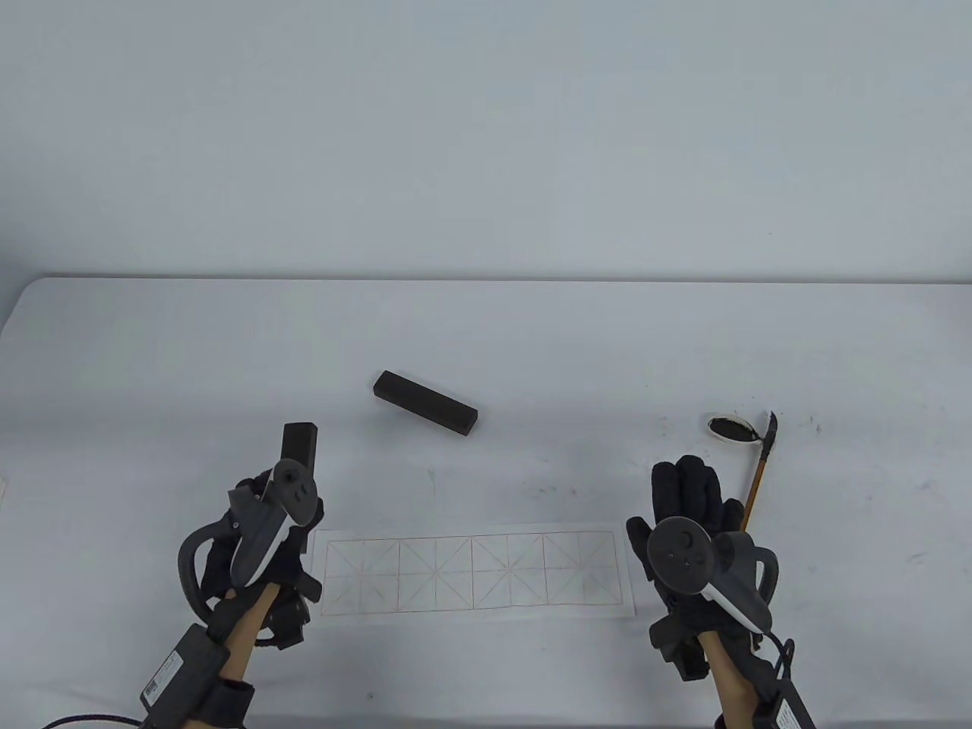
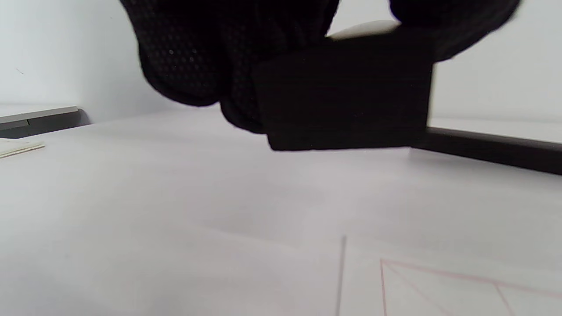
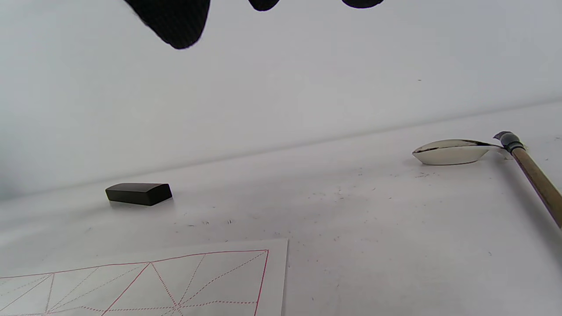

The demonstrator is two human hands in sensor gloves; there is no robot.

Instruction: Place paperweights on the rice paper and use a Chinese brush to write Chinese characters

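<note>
Left hand (image 1: 262, 531) grips one dark rectangular block paperweight (image 1: 299, 445) above the white red-gridded rice paper (image 1: 471, 568), at its left end. Second dark block paperweight (image 1: 425, 402) lies well beyond. Right hand (image 1: 695, 524) empty, fingers straight; bamboo-handled brush (image 1: 759, 474) just right of it, tip at the white ink dish (image 1: 733, 427).

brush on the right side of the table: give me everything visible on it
The brush lies on the table, untouched, just beyond the right hand. It has a slim tan handle that looks like bamboo, a dark collar and an ink-black tuft. Its head end rests at the rim of the small white ink dish; the right wrist view shows the tuft touching it. The handle runs back toward the person.
</note>
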